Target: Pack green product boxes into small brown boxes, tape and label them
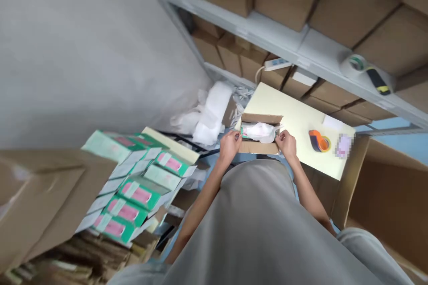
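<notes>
A small open cardboard box [260,147] lies at the near edge of the pale table, its long flaps spread to the far and near sides. Inside it rests an item in white plastic wrap [262,132], with a bit of green and pink at its left end. My left hand [230,146] is closed at the box's left end, fingers on its edge. At the opposite end my right hand [286,143] is closed too, its fingertips at the box's edge beside the loose wrap. Exactly what lies between the fingertips is partly hidden.
On the pale table [287,106] sits an orange tape dispenser [319,141]. Stacked green-and-pink boxes [137,191] stand left, near a white wrap roll [214,111]. A large open carton [384,191] is at right. Shelves [261,26] hold cartons, tape [356,63] and a cutter [377,81].
</notes>
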`<state>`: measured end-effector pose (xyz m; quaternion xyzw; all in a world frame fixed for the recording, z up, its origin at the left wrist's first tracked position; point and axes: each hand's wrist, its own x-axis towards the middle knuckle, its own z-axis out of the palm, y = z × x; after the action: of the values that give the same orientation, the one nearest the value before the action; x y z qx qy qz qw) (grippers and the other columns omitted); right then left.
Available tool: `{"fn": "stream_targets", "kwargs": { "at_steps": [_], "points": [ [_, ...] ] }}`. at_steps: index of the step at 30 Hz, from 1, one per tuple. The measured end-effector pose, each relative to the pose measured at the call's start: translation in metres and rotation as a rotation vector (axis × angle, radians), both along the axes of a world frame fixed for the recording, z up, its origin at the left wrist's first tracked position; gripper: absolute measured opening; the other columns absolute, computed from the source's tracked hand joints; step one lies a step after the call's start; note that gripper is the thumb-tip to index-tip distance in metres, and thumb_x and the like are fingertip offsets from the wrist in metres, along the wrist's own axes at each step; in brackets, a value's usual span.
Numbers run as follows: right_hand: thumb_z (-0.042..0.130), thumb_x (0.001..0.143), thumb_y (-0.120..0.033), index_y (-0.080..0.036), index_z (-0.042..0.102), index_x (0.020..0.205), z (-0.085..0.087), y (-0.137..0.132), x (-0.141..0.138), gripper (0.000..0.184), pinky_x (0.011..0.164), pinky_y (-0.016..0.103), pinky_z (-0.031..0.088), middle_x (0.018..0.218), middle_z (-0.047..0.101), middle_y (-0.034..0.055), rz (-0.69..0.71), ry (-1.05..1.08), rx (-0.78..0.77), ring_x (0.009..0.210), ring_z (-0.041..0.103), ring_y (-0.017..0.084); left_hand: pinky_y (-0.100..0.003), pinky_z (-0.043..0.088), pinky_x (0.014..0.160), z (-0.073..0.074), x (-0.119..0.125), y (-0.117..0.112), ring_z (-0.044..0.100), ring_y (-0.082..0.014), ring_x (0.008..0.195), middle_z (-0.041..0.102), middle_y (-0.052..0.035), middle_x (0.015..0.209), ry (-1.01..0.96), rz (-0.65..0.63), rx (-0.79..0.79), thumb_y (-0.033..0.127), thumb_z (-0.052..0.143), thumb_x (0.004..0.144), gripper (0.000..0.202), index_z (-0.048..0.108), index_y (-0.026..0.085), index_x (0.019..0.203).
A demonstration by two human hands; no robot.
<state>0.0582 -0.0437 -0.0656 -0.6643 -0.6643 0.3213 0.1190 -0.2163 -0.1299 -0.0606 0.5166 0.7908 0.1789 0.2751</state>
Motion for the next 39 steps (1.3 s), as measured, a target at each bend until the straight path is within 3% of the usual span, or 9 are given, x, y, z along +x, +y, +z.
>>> {"fn": "stream_targets", "kwargs": {
  "at_steps": [6, 12, 15, 18, 21, 27, 30, 33, 39],
  "points": [
    [0.068, 0.092, -0.021, -0.029, 0.052, 0.084, -0.021, 0.052, 0.068, 0.019, 0.079, 0.029, 0.047, 0.087, 0.081, 0.0028, -0.158, -0.051, -0.08, 0.088, 0.078, 0.025, -0.037, 0.06, 0.104, -0.033, 0.064, 0.107, 0.083, -0.0311, 0.111, 0.085, -0.0165, 0.125, 0.031, -0.175, -0.064, 0.028, 0.061, 0.109, 0.029, 0.085, 0.017, 0.119],
    [0.075, 0.099, -0.019, -0.025, 0.063, 0.092, -0.031, 0.061, 0.089, 0.014, 0.083, 0.028, 0.05, 0.097, 0.085, 0.0047, -0.242, -0.063, -0.245, 0.095, 0.08, 0.022, -0.04, 0.061, 0.108, -0.056, 0.086, 0.155, 0.084, -0.0328, 0.113, 0.086, -0.0169, 0.128, 0.03, -0.274, -0.193, 0.027, 0.061, 0.106, 0.031, 0.086, 0.017, 0.121],
    [0.075, 0.104, -0.024, -0.022, 0.07, 0.107, -0.028, 0.06, 0.09, 0.006, 0.085, 0.029, 0.052, 0.108, 0.086, 0.0077, -0.258, -0.084, -0.249, 0.097, 0.08, 0.023, -0.039, 0.061, 0.107, -0.061, 0.083, 0.162, 0.084, -0.0328, 0.115, 0.087, -0.0149, 0.13, 0.03, -0.284, -0.221, 0.031, 0.064, 0.106, 0.03, 0.086, 0.019, 0.122],
    [0.065, 0.112, -0.027, -0.017, 0.071, 0.131, -0.02, 0.062, 0.082, 0.022, 0.089, 0.032, 0.056, 0.133, 0.08, 0.0149, -0.249, -0.182, -0.137, 0.106, 0.079, 0.024, -0.037, 0.06, 0.106, -0.059, 0.077, 0.164, 0.084, -0.0316, 0.117, 0.087, -0.0129, 0.131, 0.015, -0.323, -0.252, 0.033, 0.065, 0.106, 0.029, 0.085, 0.02, 0.123],
    [0.057, 0.115, -0.021, -0.013, 0.069, 0.144, -0.014, 0.069, 0.064, 0.032, 0.1, 0.034, 0.057, 0.148, 0.072, 0.0206, -0.097, -0.304, -0.054, 0.128, 0.072, 0.028, -0.036, 0.059, 0.104, -0.053, 0.072, 0.162, 0.084, -0.0293, 0.113, 0.087, -0.0109, 0.131, -0.018, -0.359, -0.263, 0.031, 0.064, 0.106, 0.028, 0.083, 0.021, 0.125],
    [0.05, 0.102, 0.005, -0.008, 0.078, 0.132, -0.023, 0.083, 0.024, 0.042, 0.104, 0.039, 0.056, 0.135, 0.075, 0.0264, 0.186, -0.496, -0.155, 0.125, 0.068, 0.031, -0.039, 0.061, 0.105, -0.039, 0.064, 0.16, 0.083, -0.0288, 0.106, 0.083, -0.0144, 0.139, -0.072, -0.458, -0.218, 0.027, 0.061, 0.108, 0.032, 0.08, 0.02, 0.133],
    [0.052, 0.102, 0.004, -0.006, 0.081, 0.124, -0.027, 0.084, 0.016, 0.037, 0.108, 0.042, 0.055, 0.132, 0.076, 0.0282, 0.189, -0.511, -0.167, 0.126, 0.066, 0.032, -0.04, 0.061, 0.11, -0.034, 0.056, 0.16, 0.082, -0.0287, 0.113, 0.077, -0.0162, 0.147, -0.107, -0.542, -0.171, 0.027, 0.062, 0.108, 0.038, 0.076, 0.02, 0.142],
    [0.052, 0.102, 0.002, -0.006, 0.082, 0.123, -0.024, 0.079, 0.016, 0.037, 0.11, 0.044, 0.054, 0.138, 0.073, 0.0296, 0.187, -0.528, -0.158, 0.132, 0.062, 0.034, -0.043, 0.056, 0.123, -0.031, 0.047, 0.16, 0.074, -0.0309, 0.138, 0.071, -0.0158, 0.154, -0.169, -0.666, -0.09, 0.03, 0.068, 0.106, 0.044, 0.073, 0.021, 0.148],
    [0.052, 0.113, -0.015, -0.011, 0.079, 0.134, -0.003, 0.056, 0.036, 0.034, 0.114, 0.048, 0.056, 0.149, 0.072, 0.0248, 0.124, -0.449, -0.024, 0.138, 0.06, 0.035, -0.052, 0.048, 0.135, -0.038, 0.035, 0.16, 0.057, -0.0369, 0.155, 0.065, -0.0146, 0.161, -0.235, -0.998, -0.098, 0.03, 0.098, 0.083, 0.057, 0.08, 0.022, 0.137]
  ]
}}
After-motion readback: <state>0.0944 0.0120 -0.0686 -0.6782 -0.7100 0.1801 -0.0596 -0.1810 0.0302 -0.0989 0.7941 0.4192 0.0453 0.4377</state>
